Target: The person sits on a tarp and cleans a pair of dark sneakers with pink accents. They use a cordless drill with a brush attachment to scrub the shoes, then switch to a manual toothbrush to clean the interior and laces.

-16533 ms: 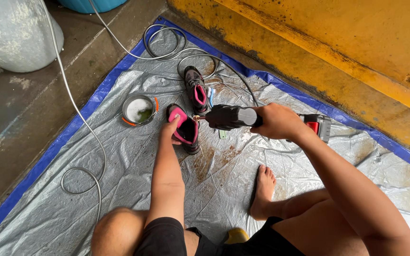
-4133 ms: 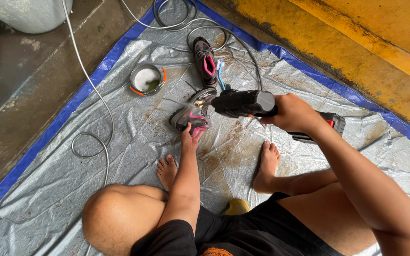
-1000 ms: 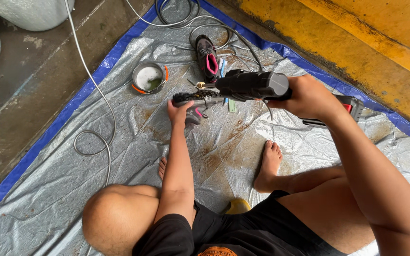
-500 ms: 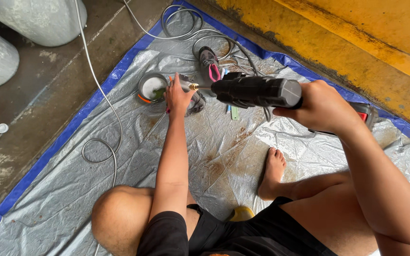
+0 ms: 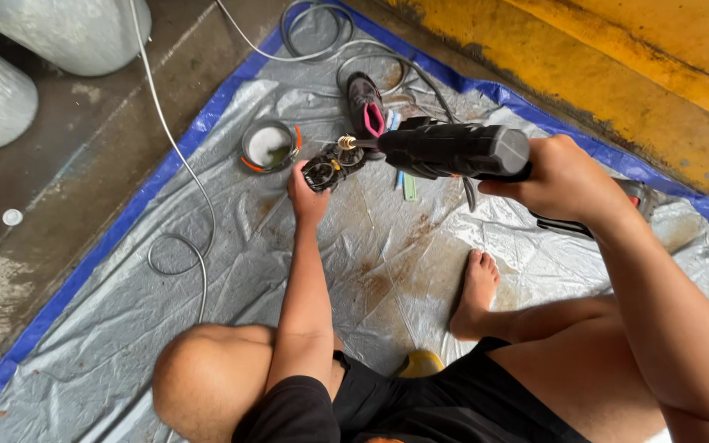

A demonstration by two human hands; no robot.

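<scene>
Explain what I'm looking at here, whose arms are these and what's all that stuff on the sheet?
The camera sits on a person's head and looks down, so the arms and bare legs are their own. They sit on a grey tarp with a blue edge. The right hand grips a black handheld power tool, its tip pointed at a dark shoe that the left hand holds down. A second shoe with pink lining lies beyond, a round container beside it, with hoses looping around.
</scene>
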